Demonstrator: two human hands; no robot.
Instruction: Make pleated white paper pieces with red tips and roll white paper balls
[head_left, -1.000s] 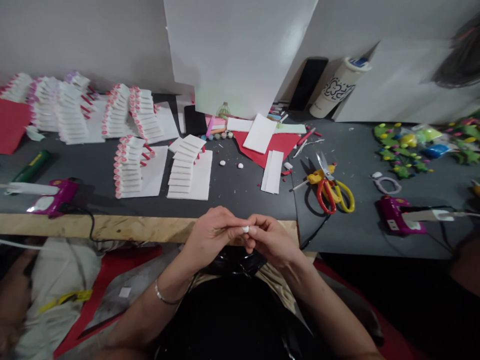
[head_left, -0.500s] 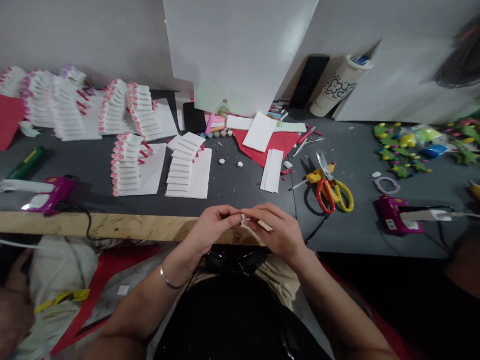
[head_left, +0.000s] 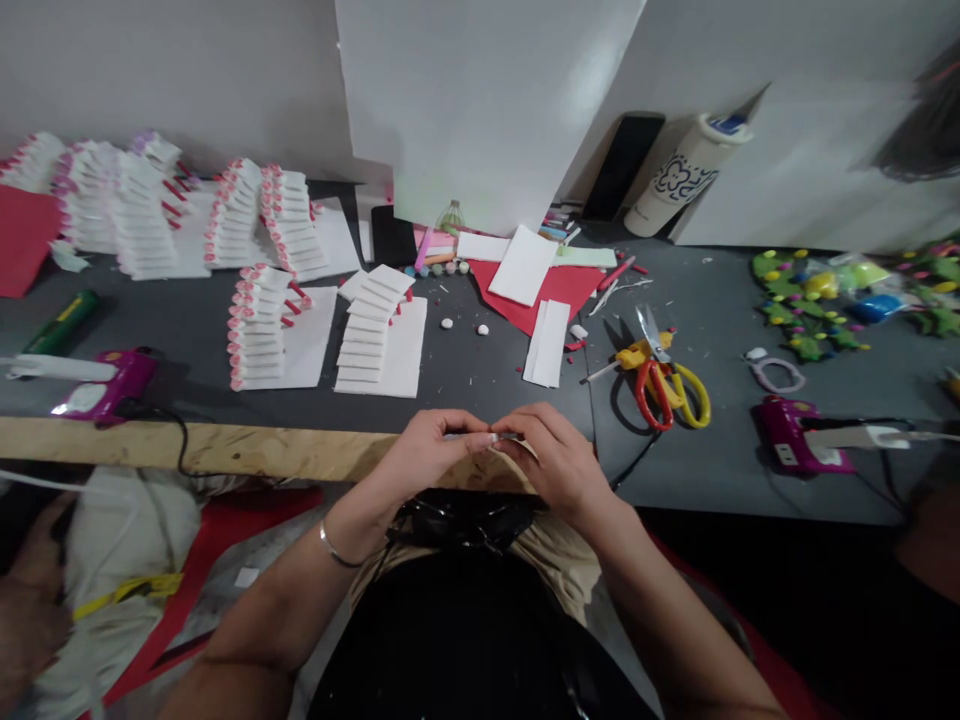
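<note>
My left hand (head_left: 431, 455) and my right hand (head_left: 551, 455) meet at the fingertips over the table's front edge. Pinched between them is a small white piece (head_left: 495, 438), mostly covered by the fingers, so its kind cannot be made out. Beyond my hands, two small white lumps (head_left: 465, 327) lie on the dark tabletop. A staircase of white foam strips (head_left: 364, 340) rests on a white square board (head_left: 401, 365), with short red sticks beside it. To its left stands a similar staircase edged with pink dots (head_left: 259, 335).
Red-and-yellow-handled scissors (head_left: 671, 390) lie to the right, near white strips (head_left: 546, 343) and red paper (head_left: 499, 300). Purple power sockets (head_left: 799, 440) with cables sit at both sides. A cream tumbler (head_left: 679, 180) stands at the back. Parts of other people show at both edges.
My fingers have shifted around the small white piece, which now shows less. The whole view has moved slightly; the things on the table stay put.
</note>
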